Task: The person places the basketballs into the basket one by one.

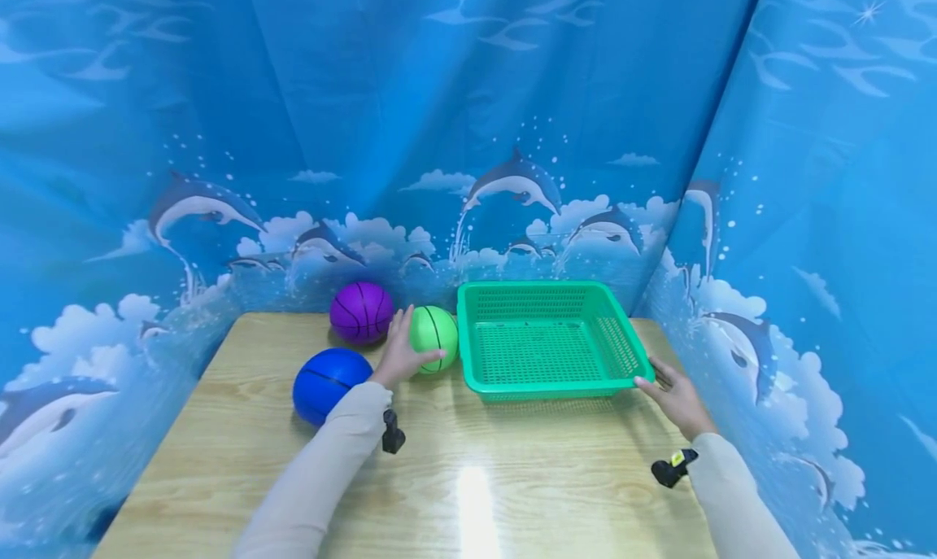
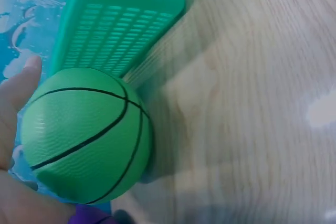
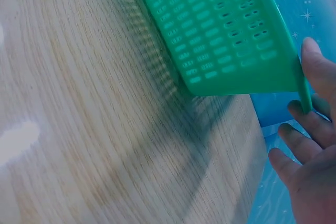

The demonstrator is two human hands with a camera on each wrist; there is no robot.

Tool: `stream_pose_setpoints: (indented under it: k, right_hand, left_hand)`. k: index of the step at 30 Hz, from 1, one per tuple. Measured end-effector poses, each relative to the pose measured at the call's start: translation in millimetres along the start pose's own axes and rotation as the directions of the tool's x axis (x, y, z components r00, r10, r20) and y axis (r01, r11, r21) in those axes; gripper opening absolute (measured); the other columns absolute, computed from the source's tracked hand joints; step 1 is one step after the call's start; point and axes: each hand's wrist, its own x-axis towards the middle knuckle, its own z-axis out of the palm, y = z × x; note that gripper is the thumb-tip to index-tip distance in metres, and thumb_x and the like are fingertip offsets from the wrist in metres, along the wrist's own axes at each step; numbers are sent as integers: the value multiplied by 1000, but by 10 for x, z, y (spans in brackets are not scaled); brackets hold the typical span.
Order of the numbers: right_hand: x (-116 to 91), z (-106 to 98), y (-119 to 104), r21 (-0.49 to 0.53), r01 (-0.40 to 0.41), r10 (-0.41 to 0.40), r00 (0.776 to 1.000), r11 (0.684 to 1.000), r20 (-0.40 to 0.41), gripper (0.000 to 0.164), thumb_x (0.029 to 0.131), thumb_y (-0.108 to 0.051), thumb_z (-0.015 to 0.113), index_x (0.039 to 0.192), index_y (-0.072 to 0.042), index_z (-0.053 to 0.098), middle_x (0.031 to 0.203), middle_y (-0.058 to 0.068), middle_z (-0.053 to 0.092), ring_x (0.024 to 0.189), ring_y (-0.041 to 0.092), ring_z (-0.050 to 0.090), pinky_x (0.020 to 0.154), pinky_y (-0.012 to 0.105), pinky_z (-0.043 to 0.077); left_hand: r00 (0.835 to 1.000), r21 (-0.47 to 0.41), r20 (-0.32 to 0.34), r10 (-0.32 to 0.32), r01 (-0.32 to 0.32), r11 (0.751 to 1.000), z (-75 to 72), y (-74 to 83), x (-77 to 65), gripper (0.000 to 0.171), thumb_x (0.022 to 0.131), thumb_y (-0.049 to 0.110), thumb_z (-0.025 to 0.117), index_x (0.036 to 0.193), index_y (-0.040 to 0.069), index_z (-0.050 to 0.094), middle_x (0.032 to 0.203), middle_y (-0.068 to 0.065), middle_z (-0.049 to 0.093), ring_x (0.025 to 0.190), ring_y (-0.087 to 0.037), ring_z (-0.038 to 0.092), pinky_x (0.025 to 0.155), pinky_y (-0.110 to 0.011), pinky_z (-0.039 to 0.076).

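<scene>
My left hand (image 1: 401, 355) is at the left side of a light green ball (image 1: 437, 339) with black lines. Its fingers are extended and its thumb reaches across the ball's front. In the left wrist view the ball (image 2: 86, 135) overlaps the basket's perforated side. A green plastic basket (image 1: 545, 388) stands on the table just right of the ball, and nothing lies in it. My right hand (image 1: 677, 396) holds the basket's front right corner. In the right wrist view the thumb is on the rim (image 3: 294, 59) and the fingers are beneath it.
A purple ball (image 1: 362, 312) lies at the back left of the wooden table (image 1: 542, 478). In front of it is a blue ball (image 1: 329, 386), close to my left forearm. Blue dolphin-print curtains (image 1: 410, 120) hang behind the table and along its sides.
</scene>
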Motion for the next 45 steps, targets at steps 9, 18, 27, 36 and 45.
stream_pose_setpoints:
  k: [9, 18, 27, 36, 45]
  right_hand:
    - [8, 11, -25, 14, -28, 28, 999, 1000, -18, 80, 96, -41, 56, 153, -5, 13, 155, 26, 15, 136, 50, 26, 104, 59, 35]
    - [-2, 18, -16, 57, -44, 46, 999, 997, -24, 78, 96, -37, 58, 153, -5, 15, 156, 24, 16, 137, 47, 26, 106, 58, 33]
    - [-9, 24, -14, 84, -63, 66, 997, 994, -39, 80, 94, -40, 59, 153, -6, 17, 157, 22, 16, 138, 47, 25, 107, 58, 32]
    - [6, 26, 14, 90, -59, 62, 998, 994, -31, 80, 94, -40, 60, 153, -7, 17, 157, 21, 15, 138, 46, 25, 106, 58, 32]
    - [2, 21, 1, 77, -81, 83, 996, 994, -22, 81, 93, -42, 59, 153, -9, 17, 157, 20, 14, 139, 47, 23, 107, 59, 32]
  left_hand:
    - [997, -57, -52, -49, 46, 997, 102, -79, 52, 116, 73, 37, 83, 155, 14, 5, 161, -15, -2, 147, -35, -1, 115, -56, 12]
    - [986, -47, -154, -62, 56, 997, 153, -137, 41, 115, 72, 28, 85, 155, 8, 8, 158, -20, 7, 141, -43, 20, 112, -57, 25]
    - [982, -42, -189, 4, -12, 999, 190, -241, 67, 111, 68, 24, 87, 152, 5, 17, 156, -22, 12, 139, -43, 25, 110, -59, 28]
    - [982, -39, -190, 0, -7, 999, 237, -250, 64, 114, 70, 24, 87, 154, 11, 12, 158, -20, 7, 143, -42, 16, 112, -58, 23]
    - [973, -13, -228, 19, -23, 1000, 264, -283, 54, 110, 68, 26, 88, 154, 11, 20, 157, -21, 15, 141, -42, 23, 111, -57, 26]
